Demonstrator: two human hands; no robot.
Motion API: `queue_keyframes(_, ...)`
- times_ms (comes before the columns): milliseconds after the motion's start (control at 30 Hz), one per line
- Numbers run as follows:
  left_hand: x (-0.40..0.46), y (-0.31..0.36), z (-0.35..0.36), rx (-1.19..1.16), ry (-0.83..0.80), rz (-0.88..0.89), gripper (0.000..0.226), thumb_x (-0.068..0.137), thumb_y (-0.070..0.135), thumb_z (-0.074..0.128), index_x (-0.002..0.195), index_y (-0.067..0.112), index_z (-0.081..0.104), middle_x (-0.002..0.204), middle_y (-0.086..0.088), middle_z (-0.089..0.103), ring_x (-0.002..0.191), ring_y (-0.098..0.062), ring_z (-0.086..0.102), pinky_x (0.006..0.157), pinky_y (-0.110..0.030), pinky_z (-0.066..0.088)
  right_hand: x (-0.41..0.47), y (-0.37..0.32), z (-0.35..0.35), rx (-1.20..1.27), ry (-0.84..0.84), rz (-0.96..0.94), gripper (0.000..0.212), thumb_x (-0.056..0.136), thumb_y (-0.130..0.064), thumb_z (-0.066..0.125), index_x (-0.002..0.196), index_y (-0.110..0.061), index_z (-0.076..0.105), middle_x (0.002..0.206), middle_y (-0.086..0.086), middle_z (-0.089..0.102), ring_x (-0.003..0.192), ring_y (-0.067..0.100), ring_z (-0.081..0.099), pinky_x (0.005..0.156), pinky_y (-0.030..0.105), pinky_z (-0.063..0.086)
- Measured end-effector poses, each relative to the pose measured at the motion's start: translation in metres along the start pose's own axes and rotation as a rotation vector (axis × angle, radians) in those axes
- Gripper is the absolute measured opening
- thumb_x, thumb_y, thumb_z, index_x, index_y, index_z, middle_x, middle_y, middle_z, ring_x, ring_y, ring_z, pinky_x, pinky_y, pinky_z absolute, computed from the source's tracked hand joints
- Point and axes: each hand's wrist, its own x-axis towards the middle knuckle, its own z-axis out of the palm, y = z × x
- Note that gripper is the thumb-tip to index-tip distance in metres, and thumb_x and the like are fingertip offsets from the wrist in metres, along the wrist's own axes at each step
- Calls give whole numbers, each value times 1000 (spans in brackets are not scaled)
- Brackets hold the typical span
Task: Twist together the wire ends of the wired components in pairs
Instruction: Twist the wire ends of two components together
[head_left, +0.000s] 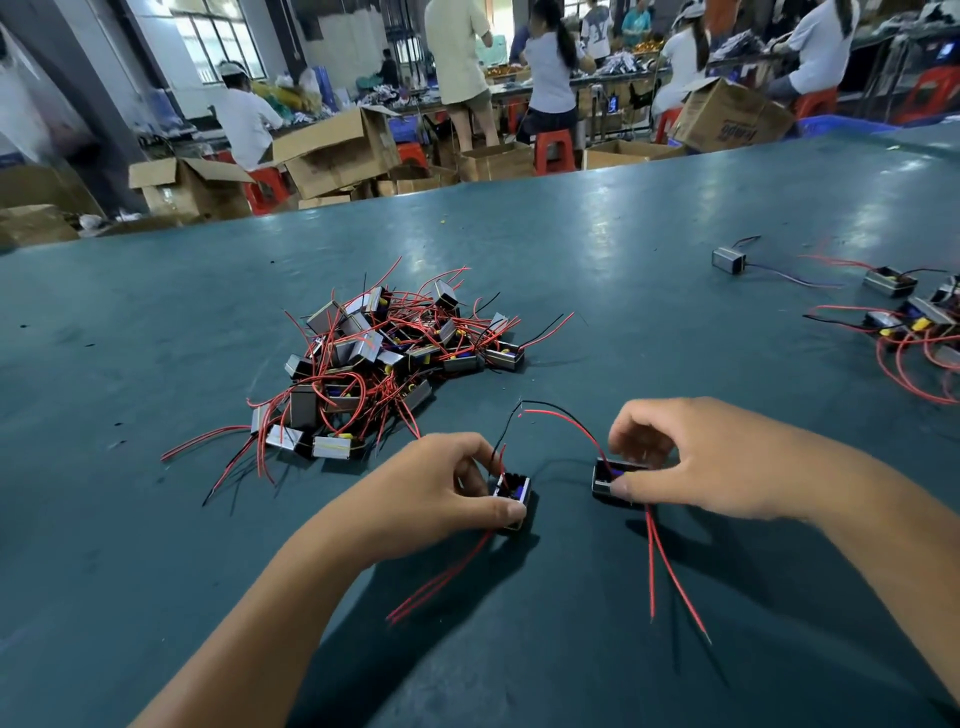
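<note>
While each of the hands holds one small boxed part down on the green tabletop (623, 218), red wires trail back from both toward the person. The left hand (431, 483) pinches its part (513, 492) between thumb and curled fingers; the right hand (691, 462) clamps the other part (610, 478) the same way, the two set just beside each other, probably so the far leads can meet. Those thin red and black leads (550, 415) arch up between the hands, their tips close, but whether they are already twisted I cannot tell. Fingers cover much of both parts. Farther off on the left lies the tangled heap of parts (384, 358) waiting their turn. At the far right another cluster (914, 322) runs off the edge, perhaps finished pairs.
</note>
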Motion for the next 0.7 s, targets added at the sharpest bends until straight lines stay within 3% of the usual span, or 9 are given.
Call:
queue_keyframes(167,2,9,18,-241,19,-48,36,85,30,78,102,4,59,68,-12,70,53,-20,65,48,-27,51,4,-22,31,-2,187,33,26,78,-47,73,83,-26,58,78,-9,64,71,11,61,66,33,52)
queue_keyframes(300,3,13,25,-461,-8,-72,29,86,9,75,103,-4,57,81,-35,64,68,-30,71,61,-33,61,8,-29,45,59,257,14,27,82,-49,70,83,-25,59,75,-8,64,68,12,61,63,33,51)
queue_keyframes(333,4,13,27,-482,1,-76,29,84,7,76,103,-4,56,81,-35,64,69,-30,71,62,-33,61,8,-29,46,69,259,11,23,84,-47,67,84,-25,59,74,-9,64,68,11,61,63,31,51)
queue_keyframes(433,5,13,29,-471,32,-71,32,81,7,80,98,-3,55,62,-11,66,57,-18,68,55,-26,57,8,-28,45,97,264,10,11,89,-38,62,86,-28,62,75,-10,66,71,7,63,69,32,54)
queue_keyframes(500,6,12,29,-461,34,-72,34,79,10,83,95,-1,55,58,-5,66,53,-17,67,53,-27,56,7,-28,44,120,270,-2,10,88,-38,62,87,-27,63,77,-11,67,73,7,63,72,35,55)
queue_keyframes(600,6,12,31,-463,51,-72,42,73,19,86,95,-1,56,59,-5,67,55,-19,67,56,-30,58,4,-34,43,86,229,-11,33,79,-58,66,91,-28,61,82,-11,65,77,9,62,73,35,54)
queue_keyframes(700,7,11,31,-510,21,-79,20,86,9,76,94,-1,59,71,-12,72,62,-21,70,58,-27,57,2,-40,44,-100,208,20,46,68,-67,63,96,-32,55,93,-12,59,87,13,59,75,35,52)
